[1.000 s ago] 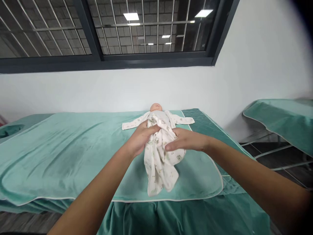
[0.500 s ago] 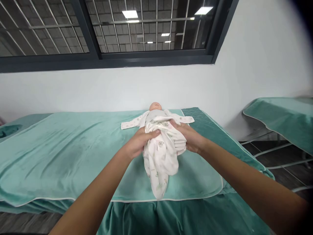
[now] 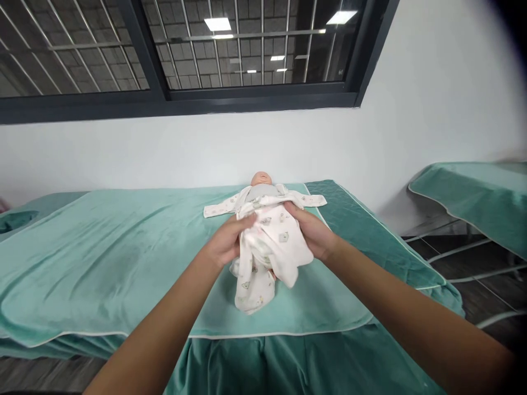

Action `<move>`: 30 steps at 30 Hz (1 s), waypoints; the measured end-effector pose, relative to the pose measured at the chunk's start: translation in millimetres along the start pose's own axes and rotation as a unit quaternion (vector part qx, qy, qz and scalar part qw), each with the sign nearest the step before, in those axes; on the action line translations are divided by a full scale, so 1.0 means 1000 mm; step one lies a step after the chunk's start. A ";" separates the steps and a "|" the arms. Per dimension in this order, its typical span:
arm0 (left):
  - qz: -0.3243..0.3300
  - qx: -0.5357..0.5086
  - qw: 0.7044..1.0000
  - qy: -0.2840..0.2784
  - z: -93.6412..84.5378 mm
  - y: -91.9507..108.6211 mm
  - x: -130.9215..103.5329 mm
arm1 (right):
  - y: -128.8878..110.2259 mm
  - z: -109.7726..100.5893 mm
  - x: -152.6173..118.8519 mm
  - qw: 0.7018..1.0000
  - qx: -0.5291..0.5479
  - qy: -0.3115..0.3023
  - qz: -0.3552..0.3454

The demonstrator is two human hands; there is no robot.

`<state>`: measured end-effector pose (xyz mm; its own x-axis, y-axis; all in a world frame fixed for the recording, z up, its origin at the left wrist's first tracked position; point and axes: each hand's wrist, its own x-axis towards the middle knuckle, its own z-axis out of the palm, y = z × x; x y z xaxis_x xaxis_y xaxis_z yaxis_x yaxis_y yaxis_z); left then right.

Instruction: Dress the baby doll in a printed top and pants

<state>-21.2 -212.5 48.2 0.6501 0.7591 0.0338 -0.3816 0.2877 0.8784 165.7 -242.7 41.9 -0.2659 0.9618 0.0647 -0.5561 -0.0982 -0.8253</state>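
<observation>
A baby doll (image 3: 261,178) lies on its back on the green bed cover (image 3: 135,247), its head toward the wall. White printed sleeves (image 3: 222,207) spread out to both sides of its grey torso. Over its lower body hangs a white printed garment (image 3: 274,236). My left hand (image 3: 230,238) pinches the garment's left edge, thumb on top. On the other side, my right hand (image 3: 310,227) grips the upper right edge. The cloth drapes between both hands and hides most of the doll's legs; a small skin-toned bit shows beneath it.
Behind the bed rises a white wall (image 3: 185,148) with a dark-framed window (image 3: 255,101) and bars outside. At the right, a second green-covered bed (image 3: 473,192) stands beyond a gap with pale metal rails (image 3: 461,248). The near bed's edge drops off in front.
The garment has opened out wider between my hands, and its hanging end has moved up and left. My left hand has shifted slightly left. The doll's head and sleeves stay in place.
</observation>
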 end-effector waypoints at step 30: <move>-0.123 0.716 0.687 -0.017 0.023 -0.067 0.023 | 0.119 -0.059 -0.063 0.971 -0.119 0.204 0.030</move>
<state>33.9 -227.8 1.0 0.6029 0.7695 -0.2106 0.7647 -0.4821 0.4275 162.4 -300.0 -93.3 0.0696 0.9820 -0.1757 -0.3378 -0.1425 -0.9304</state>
